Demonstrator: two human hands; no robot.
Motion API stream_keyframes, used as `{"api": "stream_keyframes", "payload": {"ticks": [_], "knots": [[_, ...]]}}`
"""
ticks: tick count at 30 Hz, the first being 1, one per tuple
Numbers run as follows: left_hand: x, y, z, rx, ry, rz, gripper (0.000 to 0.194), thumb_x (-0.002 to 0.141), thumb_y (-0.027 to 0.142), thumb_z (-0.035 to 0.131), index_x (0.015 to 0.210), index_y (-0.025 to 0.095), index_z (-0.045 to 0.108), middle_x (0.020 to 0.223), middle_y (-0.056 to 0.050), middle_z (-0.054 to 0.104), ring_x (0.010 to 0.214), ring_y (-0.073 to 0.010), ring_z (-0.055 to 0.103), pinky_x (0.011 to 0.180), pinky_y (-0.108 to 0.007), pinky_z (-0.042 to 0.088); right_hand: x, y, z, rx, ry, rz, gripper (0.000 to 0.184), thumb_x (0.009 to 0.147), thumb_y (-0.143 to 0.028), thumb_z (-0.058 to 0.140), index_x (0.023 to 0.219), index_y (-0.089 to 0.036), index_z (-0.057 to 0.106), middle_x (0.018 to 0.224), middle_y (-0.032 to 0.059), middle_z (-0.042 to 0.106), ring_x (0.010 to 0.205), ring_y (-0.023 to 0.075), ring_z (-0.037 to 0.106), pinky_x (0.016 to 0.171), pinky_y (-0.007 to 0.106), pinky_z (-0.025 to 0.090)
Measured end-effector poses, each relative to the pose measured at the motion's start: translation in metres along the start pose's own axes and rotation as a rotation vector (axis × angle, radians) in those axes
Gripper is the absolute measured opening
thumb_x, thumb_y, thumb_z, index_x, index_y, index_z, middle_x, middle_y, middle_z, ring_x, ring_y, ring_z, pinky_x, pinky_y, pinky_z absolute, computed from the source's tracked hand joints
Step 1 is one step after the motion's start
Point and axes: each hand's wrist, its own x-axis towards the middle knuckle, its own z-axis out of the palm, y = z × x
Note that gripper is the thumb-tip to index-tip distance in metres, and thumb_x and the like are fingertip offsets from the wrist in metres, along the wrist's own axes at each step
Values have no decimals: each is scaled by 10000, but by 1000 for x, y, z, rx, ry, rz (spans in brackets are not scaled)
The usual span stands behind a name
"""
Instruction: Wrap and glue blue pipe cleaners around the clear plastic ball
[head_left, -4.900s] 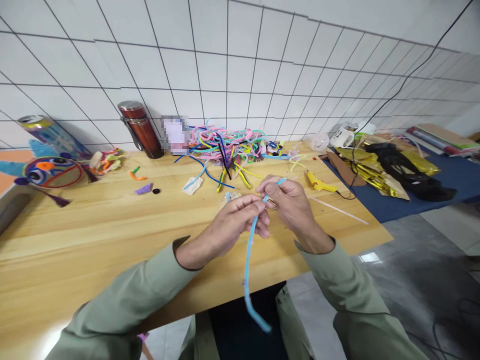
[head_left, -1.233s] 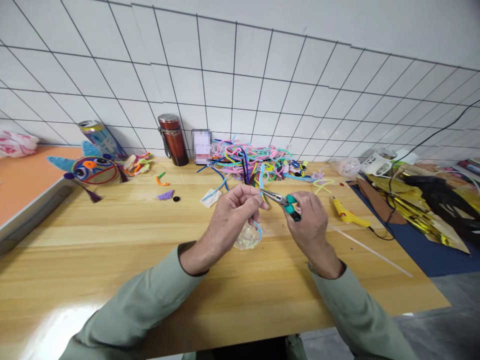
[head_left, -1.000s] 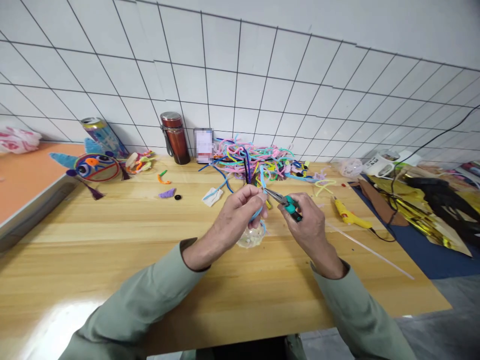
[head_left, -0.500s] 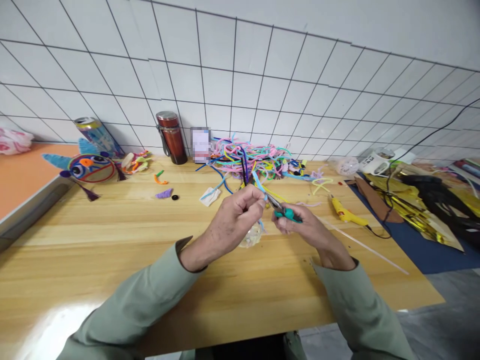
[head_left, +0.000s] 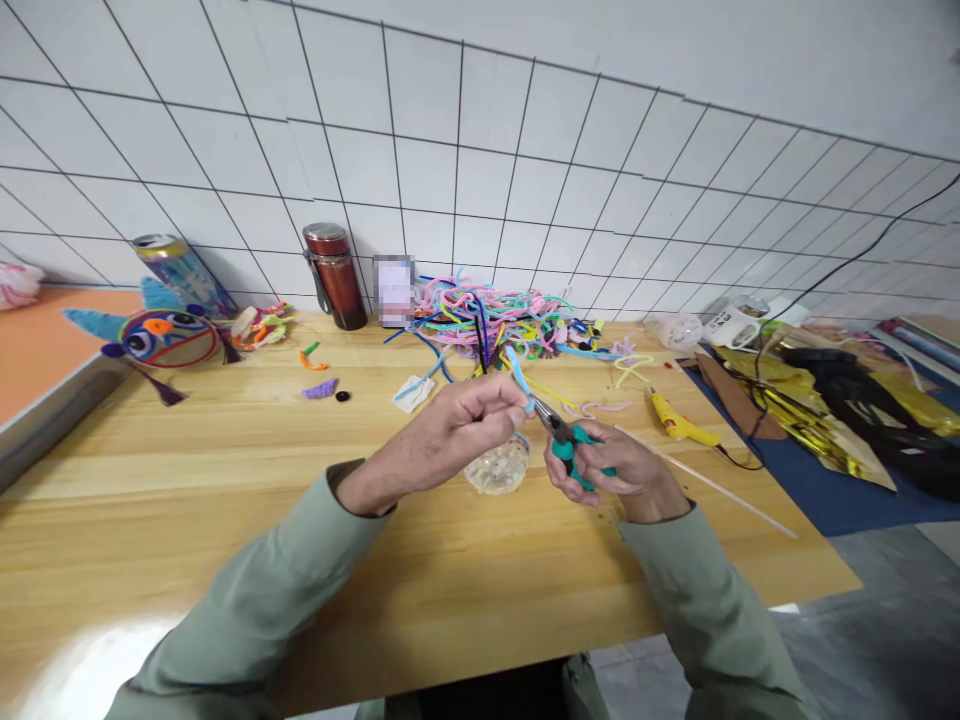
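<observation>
1. Near the middle of the wood-grained tabletop (head_left: 337, 580) sits a clear dome (head_left: 496, 470), rounded, bumpy and speckled with pale bits.
2. The light-blue strip (head_left: 519, 372), soft and fuzzy like a pipe cleaner, shows just above the clear dome, its upper part standing up in a slant.
3. The pliers (head_left: 559, 432), with tapered metal jaws and smooth teal-and-black handles, slant to the right of the clear dome.
4. Beyond the clear dome lies a tangled pile of fuzzy stems (head_left: 495, 315) in pink, blue, yellow and green.
5. Left of the clear dome are a crumpled white scrap (head_left: 411, 395), a ridged purple piece (head_left: 320, 389) and 1 flat black disc (head_left: 343, 396).
6. Right of the clear dome rest a yellow plastic glue gun (head_left: 679, 420) and a thin translucent stick (head_left: 712, 485).
7. The left hand (head_left: 465, 430) is narrow, its thumb and forefinger pinching the light-blue strip.
8. The right hand (head_left: 606, 468) curls around the handles; the tips of the pliers meet the light-blue strip at the left fingertips.
</observation>
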Motion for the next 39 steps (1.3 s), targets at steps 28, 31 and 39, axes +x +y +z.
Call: {"api": "stream_keyframes", "payload": {"ticks": [28,31,39], "knots": [[4,-4,19,320,370,112,180,972,242,604,804,192,642,552,86,472,495,-73,358,516,-229,299,12,3,14,-1649,922,-733,330,1021,-242,680,1338,-233,589,1181,149,722,1105,325,696,949,497,608],[5,-6,19,338,371,131,181,979,245,608,812,191,650,550,90,457,495,-72,352,515,-226,297,11,5,10,-1682,928,-729,356,991,-207,689,1333,-230,591,1175,151,726,1094,332,699,941,504,613],[5,-8,21,318,378,107,200,991,266,613,806,196,641,560,90,422,500,-77,323,509,-236,275,9,7,8,-1690,958,-745,300,967,-158,658,1254,-236,615,1105,128,755,1031,312,720,869,440,607]]}}
